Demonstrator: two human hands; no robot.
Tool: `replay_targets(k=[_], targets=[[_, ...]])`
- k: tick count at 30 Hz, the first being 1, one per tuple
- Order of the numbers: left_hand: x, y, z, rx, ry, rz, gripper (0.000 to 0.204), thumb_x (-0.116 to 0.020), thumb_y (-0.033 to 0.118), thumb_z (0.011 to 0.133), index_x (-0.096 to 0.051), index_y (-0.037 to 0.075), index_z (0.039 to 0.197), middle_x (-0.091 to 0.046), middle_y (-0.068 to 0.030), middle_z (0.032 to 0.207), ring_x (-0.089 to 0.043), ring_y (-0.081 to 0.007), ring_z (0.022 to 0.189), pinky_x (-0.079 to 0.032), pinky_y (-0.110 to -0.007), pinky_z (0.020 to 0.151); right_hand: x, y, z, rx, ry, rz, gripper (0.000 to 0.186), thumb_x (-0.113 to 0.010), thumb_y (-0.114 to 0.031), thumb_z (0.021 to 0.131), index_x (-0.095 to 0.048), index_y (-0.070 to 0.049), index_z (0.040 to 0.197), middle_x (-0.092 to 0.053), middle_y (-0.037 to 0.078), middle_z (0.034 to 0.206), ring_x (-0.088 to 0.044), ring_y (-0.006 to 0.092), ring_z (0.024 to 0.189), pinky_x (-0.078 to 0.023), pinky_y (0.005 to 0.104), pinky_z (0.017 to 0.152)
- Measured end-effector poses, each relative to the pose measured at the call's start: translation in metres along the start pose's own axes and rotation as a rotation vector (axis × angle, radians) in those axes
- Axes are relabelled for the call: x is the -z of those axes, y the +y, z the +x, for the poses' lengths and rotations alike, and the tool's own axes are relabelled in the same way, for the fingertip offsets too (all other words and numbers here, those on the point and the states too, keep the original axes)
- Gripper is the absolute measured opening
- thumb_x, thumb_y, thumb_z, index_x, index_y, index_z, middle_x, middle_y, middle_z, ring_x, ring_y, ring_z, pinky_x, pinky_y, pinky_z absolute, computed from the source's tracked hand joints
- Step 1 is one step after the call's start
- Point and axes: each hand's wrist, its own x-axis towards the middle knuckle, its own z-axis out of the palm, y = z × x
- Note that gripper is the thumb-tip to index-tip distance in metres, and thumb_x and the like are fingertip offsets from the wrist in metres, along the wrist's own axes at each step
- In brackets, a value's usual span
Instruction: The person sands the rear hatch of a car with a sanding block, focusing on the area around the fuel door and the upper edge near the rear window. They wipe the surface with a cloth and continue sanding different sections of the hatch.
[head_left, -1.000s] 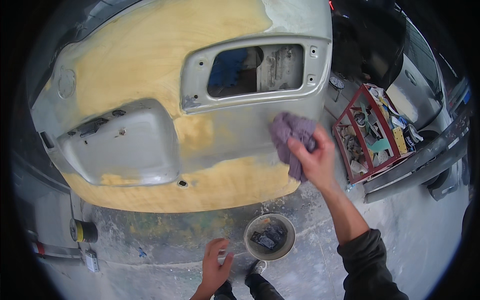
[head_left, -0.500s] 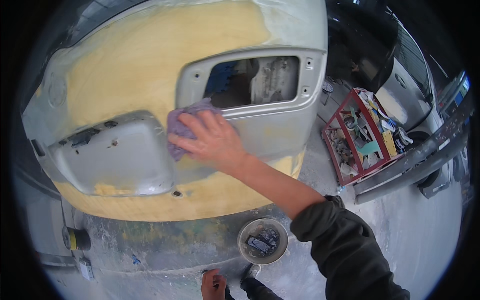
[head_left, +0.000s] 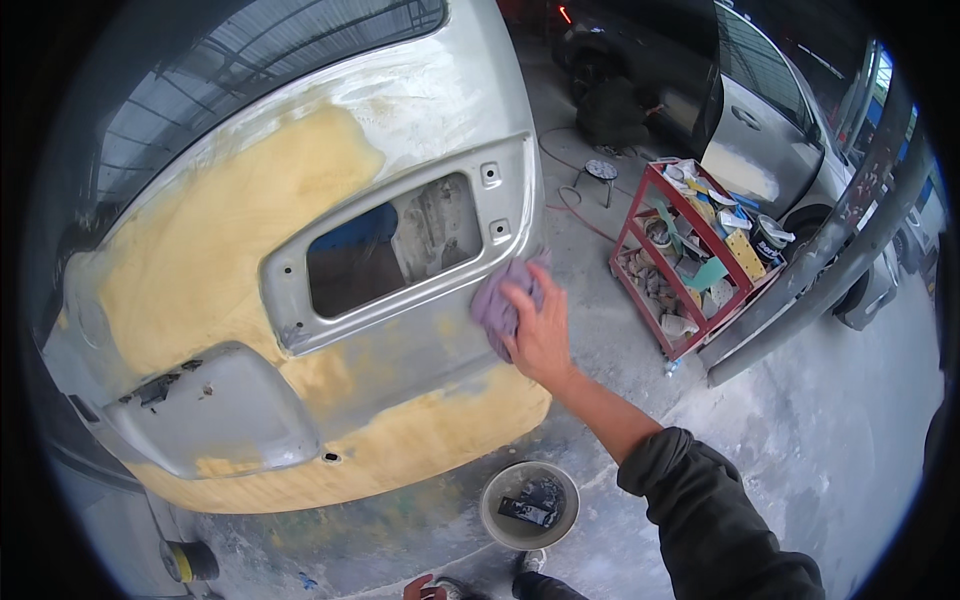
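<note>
My right hand is closed on a crumpled purple cloth. The cloth rests at the right edge of a silver car tailgate, below the corner of its light opening. Broad patches of smooth yellow filler cover much of this panel. To the left lies the recessed plate area, with small holes and rusty spots. At the lower edge, only part of my left hand shows, its fingers loosely bent and apart, with nothing visible in them.
A round basin with dark blocks stands on the floor by my feet. Rightward are a red cart full of tools, grey posts, a small stool and a car with an open door. A person crouches beyond.
My right hand has carried the cloth rightward along the tailgate, from beside the plate recess to the right edge. The view has shifted right. My left hand shows less.
</note>
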Motion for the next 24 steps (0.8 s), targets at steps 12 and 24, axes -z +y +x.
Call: replay_targets(k=[12, 24], targets=[[0.02, 0.03, -0.037, 0.08, 0.04, 0.044, 0.028, -0.068, 0.01, 0.104, -0.068, 0.004, 0.131, -0.075, -0.0117, 0.119, -0.071, -0.0183, 0.105, -0.057, -0.034, 0.088, -0.009, 0.07, 0.118, -0.753, 0.049, 0.423, 0.077, -0.058, -0.058, 0.104, -0.056, 0.01, 0.141, -0.061, 0.032, 0.137, -0.058, 0.0436, 0.129, -0.041, 0.0435, 0.114], [-0.003, 0.014, -0.055, 0.26, -0.124, 0.303, 0.025, -0.069, 0.017, 0.104, -0.072, 0.006, 0.127, -0.077, -0.0079, 0.116, -0.071, -0.017, 0.102, -0.058, -0.034, 0.084, -0.094, 0.153, -0.202, -1.243, 0.038, 1.059, 0.053, -0.072, -0.039, 0.101, -0.066, -0.001, 0.136, -0.073, 0.009, 0.124, -0.065, 0.017, 0.11, -0.051, 0.034, 0.1]])
